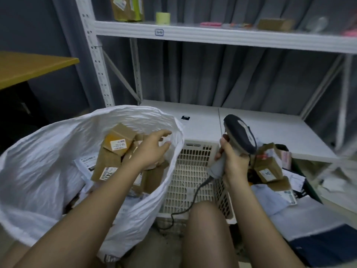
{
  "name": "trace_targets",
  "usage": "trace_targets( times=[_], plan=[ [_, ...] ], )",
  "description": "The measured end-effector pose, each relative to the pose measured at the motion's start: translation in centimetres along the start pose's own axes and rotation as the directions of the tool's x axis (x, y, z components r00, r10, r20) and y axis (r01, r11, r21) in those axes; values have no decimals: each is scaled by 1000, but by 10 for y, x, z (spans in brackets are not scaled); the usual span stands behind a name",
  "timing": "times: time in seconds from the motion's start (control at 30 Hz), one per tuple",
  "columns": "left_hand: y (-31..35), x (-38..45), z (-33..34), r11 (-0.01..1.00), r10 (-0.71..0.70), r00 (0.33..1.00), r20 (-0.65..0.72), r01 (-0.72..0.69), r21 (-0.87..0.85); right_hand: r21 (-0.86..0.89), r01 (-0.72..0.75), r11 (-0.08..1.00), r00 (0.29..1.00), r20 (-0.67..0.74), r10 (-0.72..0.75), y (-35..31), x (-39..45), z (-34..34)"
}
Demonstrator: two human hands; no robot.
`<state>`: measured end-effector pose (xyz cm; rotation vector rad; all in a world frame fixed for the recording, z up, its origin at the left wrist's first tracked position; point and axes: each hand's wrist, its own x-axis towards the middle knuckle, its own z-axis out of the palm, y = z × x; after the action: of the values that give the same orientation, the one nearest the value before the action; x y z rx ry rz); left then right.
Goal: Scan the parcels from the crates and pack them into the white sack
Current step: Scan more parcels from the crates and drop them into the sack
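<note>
Left hand point(152, 149) over open white sack point(48, 151), fingers loose, holding nothing (cardboard parcels point(116, 151) piled inside). Right hand point(234, 161) grips barcode scanner point(239, 136) above perforated crate point(191, 171); more parcels point(268, 169) right.

The sack point(48, 161) is set at the left with parcels point(116, 151) piled inside it, and a slotted crate point(193, 171) is placed just to its right. A second crate point(301, 171), filled with parcels, is found right of that, and a shelf rack point(212, 35) is stood behind both.
</note>
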<state>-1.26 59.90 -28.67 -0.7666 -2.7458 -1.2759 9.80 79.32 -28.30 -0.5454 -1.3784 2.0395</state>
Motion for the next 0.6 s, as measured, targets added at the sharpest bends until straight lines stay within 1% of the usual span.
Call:
trace_targets(
  times=[0.07,0.13,0.2,0.27,0.33,0.4,0.43,0.53,0.6],
  plan=[
    [29,1,21,996,53,999,13,-52,-67,19,57,998,993,-102,-55,-10,12,-17],
    [56,2,47,990,74,996,49,-68,-120,-36,80,996,983,-165,-85,-18,23,-43],
    [79,4,78,984,104,989,110,-86,-158,-118,58,991,976,-200,-81,-23,31,-78],
    [99,5,112,977,126,972,198,-88,-194,-162,41,986,966,-247,-81,-20,37,-122],
    [115,4,149,976,104,951,292,-42,-212,-207,-41,977,946,-323,-29,-16,35,-164],
    [124,3,187,974,67,935,349,14,-226,-248,-133,960,921,-389,27,-7,29,-203],
    [127,1,206,972,48,928,371,42,-231,-254,-155,955,910,-414,38,-4,24,-218],
    [124,0,261,966,-29,896,443,139,-218,-247,-251,936,847,-525,89,11,16,-254],
    [118,4,291,965,-94,871,482,198,-170,-236,-276,932,807,-583,91,22,18,-272]
  ],
)
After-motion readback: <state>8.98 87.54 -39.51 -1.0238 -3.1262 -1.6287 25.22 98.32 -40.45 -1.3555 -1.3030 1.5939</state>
